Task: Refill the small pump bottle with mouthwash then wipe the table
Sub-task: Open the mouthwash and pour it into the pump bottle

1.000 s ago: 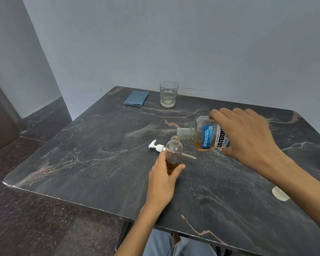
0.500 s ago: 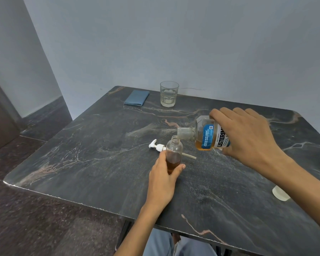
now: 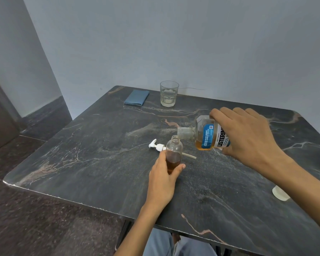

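Left hand (image 3: 162,177) fingers wrap the small bottle (image 3: 173,154) upright on the bench (image 3: 100,163); right hand (image 3: 248,133) fingers grip the mouthwash bottle (image 3: 204,136), tipped sideways, mouth just above the small bottle's opening.

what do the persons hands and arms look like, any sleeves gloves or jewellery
Both arms are bare as far as the picture shows: no sleeves in view, no gloves. The left hand and right hand show no rings, and no watch or band shows on either wrist. Nails look short and plain. Below the table edge, light blue-grey trousers show.
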Motion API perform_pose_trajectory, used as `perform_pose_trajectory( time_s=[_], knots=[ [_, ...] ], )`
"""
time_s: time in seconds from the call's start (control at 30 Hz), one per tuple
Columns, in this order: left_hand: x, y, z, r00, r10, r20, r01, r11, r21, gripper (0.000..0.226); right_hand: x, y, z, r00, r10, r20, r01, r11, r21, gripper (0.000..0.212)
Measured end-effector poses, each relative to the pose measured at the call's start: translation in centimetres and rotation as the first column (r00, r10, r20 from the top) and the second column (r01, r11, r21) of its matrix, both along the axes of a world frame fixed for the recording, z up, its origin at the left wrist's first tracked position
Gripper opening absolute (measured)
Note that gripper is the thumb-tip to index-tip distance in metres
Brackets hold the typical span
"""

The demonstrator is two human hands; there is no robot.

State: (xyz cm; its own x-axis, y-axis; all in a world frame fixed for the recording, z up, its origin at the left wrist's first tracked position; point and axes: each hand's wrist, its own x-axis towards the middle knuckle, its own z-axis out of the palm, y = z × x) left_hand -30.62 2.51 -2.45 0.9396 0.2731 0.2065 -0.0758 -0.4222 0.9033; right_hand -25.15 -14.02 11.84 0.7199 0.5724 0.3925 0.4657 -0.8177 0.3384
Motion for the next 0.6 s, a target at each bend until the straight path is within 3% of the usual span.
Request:
perform_pose_trajectory(
  time_s=[0.6],
  knots=[
    [0.04, -0.04, -0.08, 1.000, 0.006, -0.004, -0.006, 1.000, -0.004, 0.035, -0.06, -0.02, 0.13, 1.000, -0.013, -0.004, 0.013, 0.999, -0.042, 0.079]
  ],
)
